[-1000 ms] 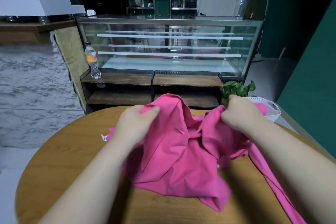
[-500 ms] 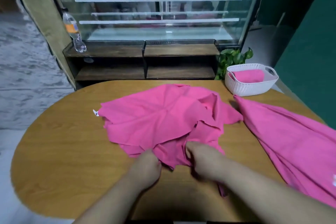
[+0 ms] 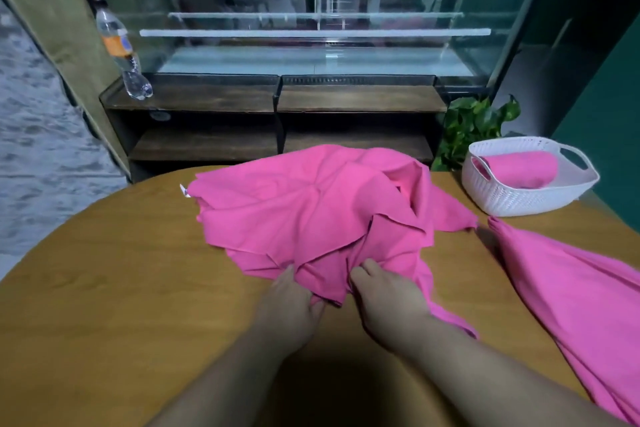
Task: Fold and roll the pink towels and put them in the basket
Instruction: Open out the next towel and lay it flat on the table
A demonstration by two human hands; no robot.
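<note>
A crumpled pink towel (image 3: 311,211) lies spread over the middle of the round wooden table (image 3: 104,288). My left hand (image 3: 291,305) and my right hand (image 3: 384,302) sit side by side at its near edge, each pinching the cloth with curled fingers. A second pink towel (image 3: 571,295) lies in a loose heap at the right and hangs over the table's edge. At the far right stands a white woven basket (image 3: 512,198) with one rolled pink towel (image 3: 519,168) inside.
Behind the table stands a glass display case (image 3: 311,17) on dark wooden shelves, with a plastic water bottle (image 3: 121,52) on its left ledge. A green plant (image 3: 474,125) grows behind the basket. A green wall runs along the right.
The towel, held up bunched between both hands a second ago, now lies on the table. Both hands have come down to its near edge and shifted slightly on the cloth.
</note>
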